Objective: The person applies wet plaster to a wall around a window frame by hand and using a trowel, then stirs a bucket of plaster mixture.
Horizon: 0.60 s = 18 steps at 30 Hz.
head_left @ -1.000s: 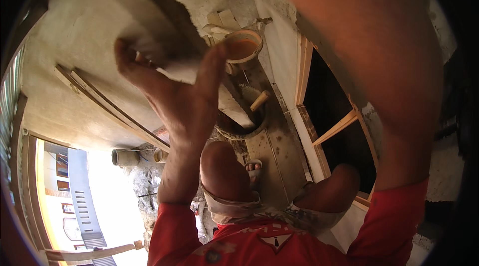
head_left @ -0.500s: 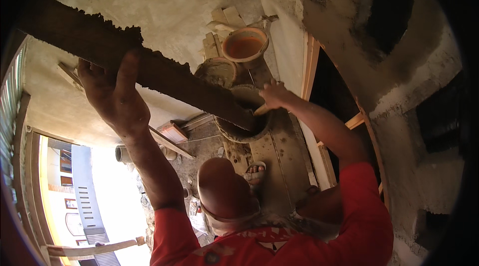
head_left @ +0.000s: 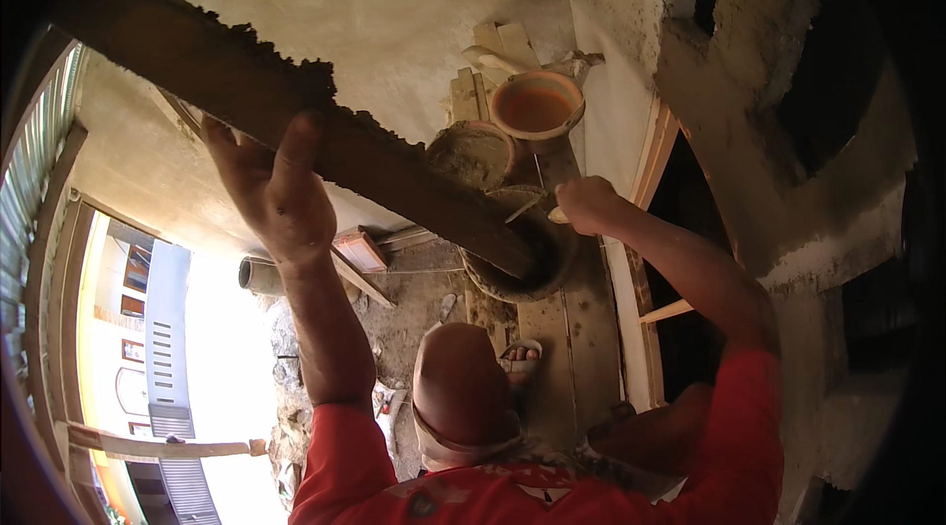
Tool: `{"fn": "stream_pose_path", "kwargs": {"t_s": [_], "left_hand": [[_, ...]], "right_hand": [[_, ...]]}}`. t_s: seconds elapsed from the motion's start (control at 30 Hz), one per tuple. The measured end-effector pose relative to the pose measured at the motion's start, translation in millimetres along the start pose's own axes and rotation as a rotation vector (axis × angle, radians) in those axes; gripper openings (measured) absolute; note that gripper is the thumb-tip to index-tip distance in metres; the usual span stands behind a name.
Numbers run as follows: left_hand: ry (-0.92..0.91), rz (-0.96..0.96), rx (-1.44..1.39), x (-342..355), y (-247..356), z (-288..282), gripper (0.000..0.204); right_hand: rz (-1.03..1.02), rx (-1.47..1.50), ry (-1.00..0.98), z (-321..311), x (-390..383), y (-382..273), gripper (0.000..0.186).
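Note:
My left hand (head_left: 281, 195) grips a long board (head_left: 370, 156) from below, with the thumb over its near face. Clumps of wet mortar (head_left: 286, 67) line the board's upper edge. The board slants down to the right, its lower end over a dark bucket (head_left: 493, 291). Closed round a pale handle, my right hand (head_left: 588, 205) holds a trowel (head_left: 525, 208). Its thin blade points left, above the bucket and beside the board. Much of the bucket's inside is hidden by the board and shadow.
Behind the bucket stand a mortar-smeared tub (head_left: 506, 138) and an orange-lined basin (head_left: 537, 109). Planks (head_left: 547, 328) lie underfoot beside my sandalled foot (head_left: 520, 356). At right rises a rough wall (head_left: 729, 170) with openings and a wooden frame (head_left: 652, 156). Bright daylight enters at left.
My right fingers, partly stretched before, are now closed round the trowel handle, and its blade has come into sight above the bucket. The whole scene has shifted right in view. My left hand keeps its grip.

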State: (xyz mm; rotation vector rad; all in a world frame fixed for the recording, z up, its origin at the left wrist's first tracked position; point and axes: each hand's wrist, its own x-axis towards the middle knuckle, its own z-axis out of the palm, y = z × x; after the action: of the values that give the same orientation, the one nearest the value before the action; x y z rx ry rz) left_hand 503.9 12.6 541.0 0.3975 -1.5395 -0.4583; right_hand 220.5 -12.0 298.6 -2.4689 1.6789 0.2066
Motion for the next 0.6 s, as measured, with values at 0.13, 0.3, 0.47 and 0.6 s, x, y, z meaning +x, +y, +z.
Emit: {"fn": "stream_pose_path", "kwargs": {"t_s": [0.13, 0.3, 0.47, 0.6], "left_hand": [[0.026, -0.007, -0.052, -1.7, -5.6, 12.1, 0.066], [0.064, -0.057, -0.2, 1.0, -4.8, 40.8, 0.088], [0.06, -0.085, -0.124, 3.0, -0.2, 41.1, 0.086], [0.085, -0.068, -0.247, 5.9, -3.0, 69.4, 0.085]], "right_hand": [[0.183, 0.332, 0.043, -80.5, -91.1, 5.5, 0.046], [0.165, 0.518, 0.639, -173.7, -188.7, -13.5, 0.048], [0.023, 0.899, 0.852, -269.4, -236.0, -68.9, 0.061], [-0.051, 0.988, 0.768, -322.7, -268.9, -80.1, 0.063]]}}
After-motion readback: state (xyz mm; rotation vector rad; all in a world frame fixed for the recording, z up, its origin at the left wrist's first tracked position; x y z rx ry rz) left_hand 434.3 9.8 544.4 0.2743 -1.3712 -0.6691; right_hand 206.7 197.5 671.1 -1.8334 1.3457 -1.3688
